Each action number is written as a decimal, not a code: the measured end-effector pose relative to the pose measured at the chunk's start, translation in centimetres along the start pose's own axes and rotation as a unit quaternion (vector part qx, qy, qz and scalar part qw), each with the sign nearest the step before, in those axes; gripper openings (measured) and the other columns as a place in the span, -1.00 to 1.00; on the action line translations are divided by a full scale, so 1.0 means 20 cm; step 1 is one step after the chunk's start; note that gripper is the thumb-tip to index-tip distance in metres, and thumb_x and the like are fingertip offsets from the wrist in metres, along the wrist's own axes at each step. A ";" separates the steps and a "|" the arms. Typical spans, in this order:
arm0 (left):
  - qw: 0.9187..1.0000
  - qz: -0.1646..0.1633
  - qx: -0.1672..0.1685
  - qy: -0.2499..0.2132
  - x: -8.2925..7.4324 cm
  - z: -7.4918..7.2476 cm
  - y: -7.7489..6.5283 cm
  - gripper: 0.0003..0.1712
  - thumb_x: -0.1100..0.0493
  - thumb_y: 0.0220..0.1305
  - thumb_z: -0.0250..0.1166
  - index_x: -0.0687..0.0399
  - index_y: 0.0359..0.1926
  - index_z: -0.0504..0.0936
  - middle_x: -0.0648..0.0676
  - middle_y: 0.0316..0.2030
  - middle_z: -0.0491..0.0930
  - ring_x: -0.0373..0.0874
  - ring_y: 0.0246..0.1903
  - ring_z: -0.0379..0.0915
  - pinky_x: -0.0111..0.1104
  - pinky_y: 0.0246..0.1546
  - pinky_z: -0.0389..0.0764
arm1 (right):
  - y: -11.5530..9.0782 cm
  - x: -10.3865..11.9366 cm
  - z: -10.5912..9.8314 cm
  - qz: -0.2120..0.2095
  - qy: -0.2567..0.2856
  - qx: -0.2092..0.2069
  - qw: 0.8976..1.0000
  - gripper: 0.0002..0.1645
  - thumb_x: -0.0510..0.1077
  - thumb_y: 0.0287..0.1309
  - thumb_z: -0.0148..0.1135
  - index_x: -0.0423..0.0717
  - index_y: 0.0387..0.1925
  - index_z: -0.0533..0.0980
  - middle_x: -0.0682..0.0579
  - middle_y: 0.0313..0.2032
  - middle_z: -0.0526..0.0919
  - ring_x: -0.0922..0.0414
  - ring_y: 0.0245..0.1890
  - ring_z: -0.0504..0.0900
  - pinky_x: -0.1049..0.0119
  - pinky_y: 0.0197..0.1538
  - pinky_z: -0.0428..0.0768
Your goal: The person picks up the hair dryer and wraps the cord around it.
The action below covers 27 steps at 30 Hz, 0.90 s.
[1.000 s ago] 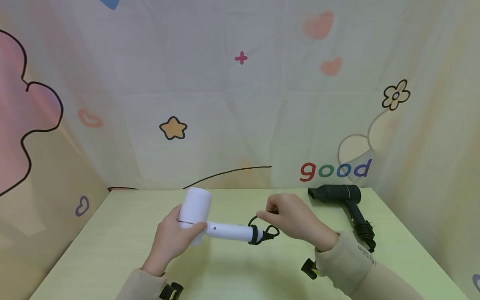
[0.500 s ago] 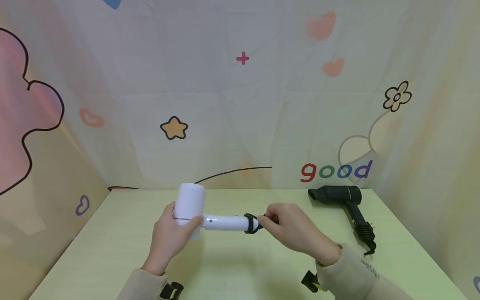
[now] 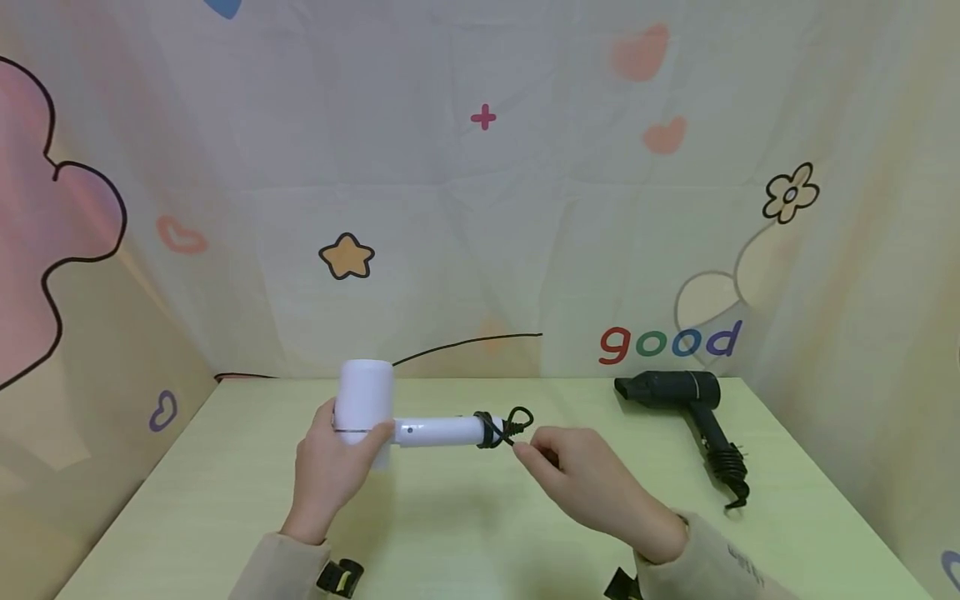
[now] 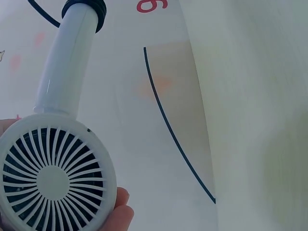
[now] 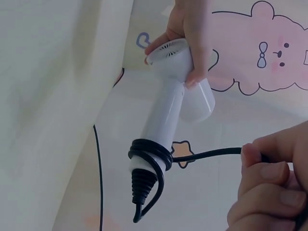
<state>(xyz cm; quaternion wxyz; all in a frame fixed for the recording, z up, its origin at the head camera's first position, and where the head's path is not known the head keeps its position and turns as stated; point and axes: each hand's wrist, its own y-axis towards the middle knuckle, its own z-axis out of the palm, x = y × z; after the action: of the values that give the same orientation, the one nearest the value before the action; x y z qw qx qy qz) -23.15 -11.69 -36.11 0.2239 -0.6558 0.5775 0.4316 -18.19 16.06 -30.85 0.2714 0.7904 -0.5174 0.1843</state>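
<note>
A white hair dryer (image 3: 365, 392) is held up above the table, its handle pointing right. My left hand (image 3: 330, 475) grips it round the barrel; the left wrist view shows the slatted round grille (image 4: 53, 183) at one end, with fingertips at its edge. The black cord (image 5: 207, 155) is wound round the end of the handle and makes a small loop past it. My right hand (image 3: 592, 479) pinches the cord between thumb and curled fingers, just right of the handle end. In the right wrist view the cord runs taut from handle to fingers.
A black hair dryer (image 3: 671, 389) lies at the back right of the pale table (image 3: 465, 542), its cord (image 3: 726, 462) coiled round the handle. A printed curtain (image 3: 450, 250) hangs behind the table and along both sides.
The white hair dryer and my left hand have shifted left and slightly up, and the handle has levelled. My right hand has moved lower, drawing the cord round the handle end.
</note>
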 end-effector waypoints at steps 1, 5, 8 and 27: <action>1.000 -0.002 -0.004 -0.001 0.00 0.00 0.00 -0.13 -0.16 0.07 0.35 0.23 0.25 0.26 0.30 -0.06 0.55 0.11 -0.26 0.57 -0.32 -0.49 0.53 | -0.01 0.00 0.01 -0.002 0.001 -0.002 1.000 -0.56 -0.02 0.30 0.10 0.03 -0.72 0.34 0.24 -0.78 0.15 0.36 -0.76 0.07 0.49 -0.63 0.11; 1.000 -0.011 -0.016 -0.014 0.02 0.00 0.01 -0.12 -0.17 0.08 0.34 0.24 0.27 0.24 0.31 -0.04 0.54 0.11 -0.24 0.56 -0.33 -0.49 0.51 | -0.05 0.01 0.03 -0.011 0.010 -0.008 1.000 -0.61 -0.03 0.32 0.08 0.07 -0.67 0.41 0.26 -0.78 0.17 0.38 -0.76 0.08 0.49 -0.65 0.14; 0.999 -0.019 -0.019 -0.021 0.03 0.00 0.02 -0.11 -0.19 0.10 0.32 0.23 0.28 0.23 0.30 -0.02 0.52 0.12 -0.22 0.54 -0.34 -0.48 0.51 | -0.09 0.01 0.05 -0.014 0.016 -0.012 1.000 -0.67 -0.05 0.31 0.09 0.11 -0.61 0.47 0.27 -0.77 0.18 0.39 -0.75 0.09 0.50 -0.64 0.17; 0.997 -0.047 -0.020 -0.063 0.03 -0.02 0.03 -0.12 -0.22 0.14 0.27 0.26 0.28 0.23 0.29 0.03 0.47 0.14 -0.11 0.49 -0.33 -0.39 0.52 | -0.21 -0.05 0.23 -0.043 -0.038 -0.016 0.998 -0.72 -0.13 0.29 0.07 0.07 -0.54 0.56 0.35 -0.72 0.28 0.43 -0.66 0.26 0.52 -0.50 0.35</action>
<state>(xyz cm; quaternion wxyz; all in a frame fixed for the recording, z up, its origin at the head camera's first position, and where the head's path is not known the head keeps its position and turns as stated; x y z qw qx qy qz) -23.59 -12.42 -36.33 0.2669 -0.6583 0.5215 0.4727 -14.71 15.26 -36.14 0.2718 0.8137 -0.4958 0.1345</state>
